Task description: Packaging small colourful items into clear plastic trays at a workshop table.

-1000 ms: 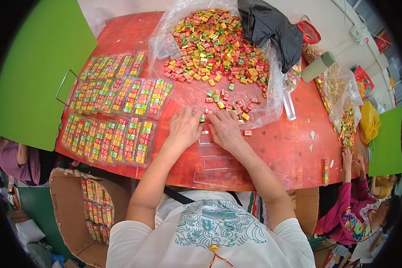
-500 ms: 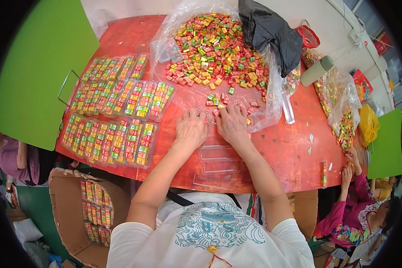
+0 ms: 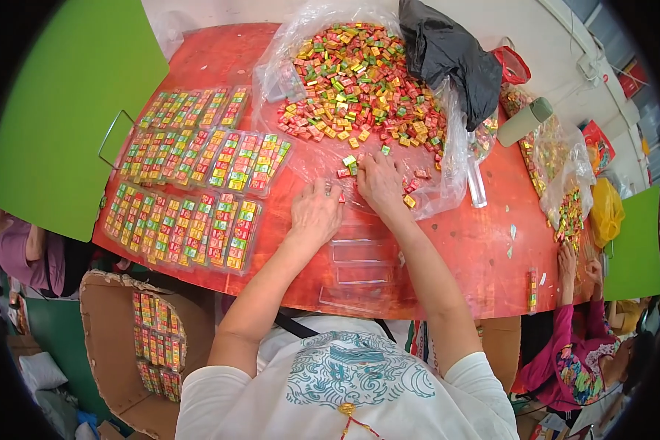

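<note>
My left hand (image 3: 317, 214) rests over the red table with its fingers curled in, and a small red wrapped block (image 3: 342, 198) shows at its fingertips. Farther forward, my right hand (image 3: 380, 189) is bent down over several loose blocks, its fingertips together; what they pinch is hidden. A green-wrapped block (image 3: 350, 160) lies just left of those fingers. Beyond both hands, a heap of red, yellow and green wrapped blocks (image 3: 367, 81) spreads on a clear plastic sheet (image 3: 323, 158). Between my forearms lie several clear plastic trays (image 3: 359, 251).
Rows of filled trays (image 3: 183, 227) cover the table's left side. A black bag (image 3: 455, 62) and a pale green bottle (image 3: 524, 122) stand at the back right. Below the left edge is a cardboard box (image 3: 106, 345). At the right, a co-worker's hands (image 3: 567, 260) handle similar blocks.
My right hand has moved slightly forward among the loose blocks. My left hand stays nearly in place. The co-worker's hands at the right have shifted apart.
</note>
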`<state>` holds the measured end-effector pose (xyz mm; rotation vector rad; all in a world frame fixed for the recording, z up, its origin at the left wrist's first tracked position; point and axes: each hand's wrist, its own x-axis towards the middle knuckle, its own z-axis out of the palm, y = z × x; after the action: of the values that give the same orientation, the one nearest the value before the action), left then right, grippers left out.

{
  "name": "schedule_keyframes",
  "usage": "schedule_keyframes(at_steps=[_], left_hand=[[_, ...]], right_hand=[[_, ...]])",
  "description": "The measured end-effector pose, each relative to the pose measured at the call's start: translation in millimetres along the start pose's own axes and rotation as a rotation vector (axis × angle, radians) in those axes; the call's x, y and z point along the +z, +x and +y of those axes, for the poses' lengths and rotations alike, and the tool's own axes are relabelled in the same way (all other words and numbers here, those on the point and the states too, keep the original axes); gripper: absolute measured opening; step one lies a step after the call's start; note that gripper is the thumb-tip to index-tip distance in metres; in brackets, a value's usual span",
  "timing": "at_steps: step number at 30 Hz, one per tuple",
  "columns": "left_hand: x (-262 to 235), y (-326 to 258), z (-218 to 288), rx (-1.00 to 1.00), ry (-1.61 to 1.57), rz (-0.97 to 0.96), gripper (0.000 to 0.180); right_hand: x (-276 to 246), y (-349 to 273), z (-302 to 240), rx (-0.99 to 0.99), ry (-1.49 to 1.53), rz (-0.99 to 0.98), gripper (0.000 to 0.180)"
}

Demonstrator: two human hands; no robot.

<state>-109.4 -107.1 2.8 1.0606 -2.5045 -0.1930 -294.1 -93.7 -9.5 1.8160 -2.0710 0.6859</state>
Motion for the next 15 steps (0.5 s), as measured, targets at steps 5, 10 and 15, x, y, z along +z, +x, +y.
schedule_keyframes(at_steps=[5,10,15], left_hand=[[-26.8,-3.3,-11.4,-0.105,-0.218,-0.074,0.056],[-36.9,-13.6,-16.4,-0.148,-0.180,-0.165,0.066],[-25.7,-11.5,-14.0,-0.120,-0.117,-0.136,0.067]], right_hand=[[-7.7,1.6,-0.3,-0.085,0.065,0.009,0.016],[-10.2,9.5,7.2,-0.203,-0.031,-0.130,0.018],[-14.7,12.3,7.0,-0.237,-0.069,-0.188,0.019]])
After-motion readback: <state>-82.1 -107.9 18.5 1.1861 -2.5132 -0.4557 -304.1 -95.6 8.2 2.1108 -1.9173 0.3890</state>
